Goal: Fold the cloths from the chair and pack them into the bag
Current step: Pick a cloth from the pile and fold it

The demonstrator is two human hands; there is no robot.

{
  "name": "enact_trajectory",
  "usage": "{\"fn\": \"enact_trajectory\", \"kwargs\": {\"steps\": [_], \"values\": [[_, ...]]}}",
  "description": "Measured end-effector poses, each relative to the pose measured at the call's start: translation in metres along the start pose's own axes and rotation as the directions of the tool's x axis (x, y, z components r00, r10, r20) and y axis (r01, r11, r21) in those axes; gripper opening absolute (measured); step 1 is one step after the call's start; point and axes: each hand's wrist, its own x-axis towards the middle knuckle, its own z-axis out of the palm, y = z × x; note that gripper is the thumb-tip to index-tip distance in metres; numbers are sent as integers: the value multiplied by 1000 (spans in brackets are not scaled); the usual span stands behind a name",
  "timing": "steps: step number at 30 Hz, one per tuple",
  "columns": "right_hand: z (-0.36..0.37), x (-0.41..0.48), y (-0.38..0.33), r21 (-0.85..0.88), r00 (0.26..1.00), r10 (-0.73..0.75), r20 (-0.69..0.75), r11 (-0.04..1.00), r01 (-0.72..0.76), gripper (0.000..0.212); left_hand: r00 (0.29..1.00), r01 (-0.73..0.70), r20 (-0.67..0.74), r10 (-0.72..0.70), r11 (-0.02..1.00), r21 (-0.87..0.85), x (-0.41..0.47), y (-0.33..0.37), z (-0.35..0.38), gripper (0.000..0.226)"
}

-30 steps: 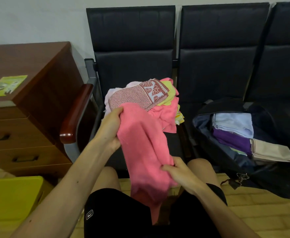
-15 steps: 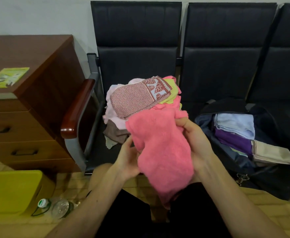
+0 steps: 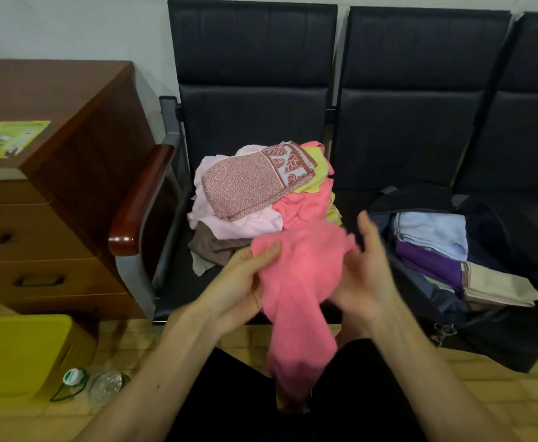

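One crumpled pink cloth [image 3: 299,282] hangs; left hand [image 3: 239,282] pinches its top, right hand [image 3: 366,275] flat against it. One pile [image 3: 245,193] far, one bag [image 3: 513,339] right.

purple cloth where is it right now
The purple cloth lies on the right of the head view, inside the open black bag, between the light blue cloth and the beige cloth.

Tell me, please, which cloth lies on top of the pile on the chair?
The red-speckled towel with the leaf border; the pale pink cloth, the yellow cloth and the brown cloth lie beneath it.
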Motion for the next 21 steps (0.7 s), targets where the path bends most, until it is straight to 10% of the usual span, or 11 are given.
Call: {"fn": "enact_trajectory", "kwargs": {"steps": [3, 6, 12, 21], "values": [[-8, -12, 23, -54, 988, 132, 83, 990, -128, 66, 992, -107, -53, 114, 988, 113, 5, 20, 6, 21], [-6, -14, 10, -33, 998, -43, 47, 998, 44, 22, 987, -133, -64, 150, 965, 225, 6, 31, 6, 23], [-5, -15, -11, -334, 939, -262, -221, 925, 179, 12, 951, -217, -73, 302, 814, 538, 4, 43, -1, 13], [-8, -18, 3, -487, 987, -107, -116, 873, 37, 47, 880, -137, -260, 399, 735, 664, 10, 34, -14, 14]]}}
